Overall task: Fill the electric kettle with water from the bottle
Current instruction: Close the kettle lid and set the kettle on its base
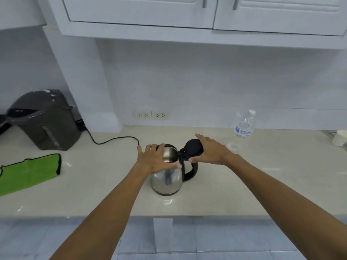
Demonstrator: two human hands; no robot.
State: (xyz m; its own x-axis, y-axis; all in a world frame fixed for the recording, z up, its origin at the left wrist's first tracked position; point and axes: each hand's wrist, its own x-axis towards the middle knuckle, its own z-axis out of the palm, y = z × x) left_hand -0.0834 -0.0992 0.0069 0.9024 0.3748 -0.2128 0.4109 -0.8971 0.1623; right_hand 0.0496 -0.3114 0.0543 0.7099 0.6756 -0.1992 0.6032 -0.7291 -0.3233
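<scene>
A steel electric kettle [166,182] with a black handle stands at the middle of the counter. Its black lid [193,147] is swung up and back, and the mouth is open. My left hand [155,159] rests on the kettle's upper left side, fingers spread around the rim. My right hand [210,150] holds the raised lid from the right. A clear plastic water bottle [244,124] with a white cap and blue label stands upright at the back right, apart from both hands.
A dark grey water boiler [45,121] sits at the back left, with a black cord [112,140] trailing toward the kettle. A green cloth [31,172] lies at the left. Wall sockets [151,115] sit behind. A white cup [339,137] is at the far right. Cabinets hang overhead.
</scene>
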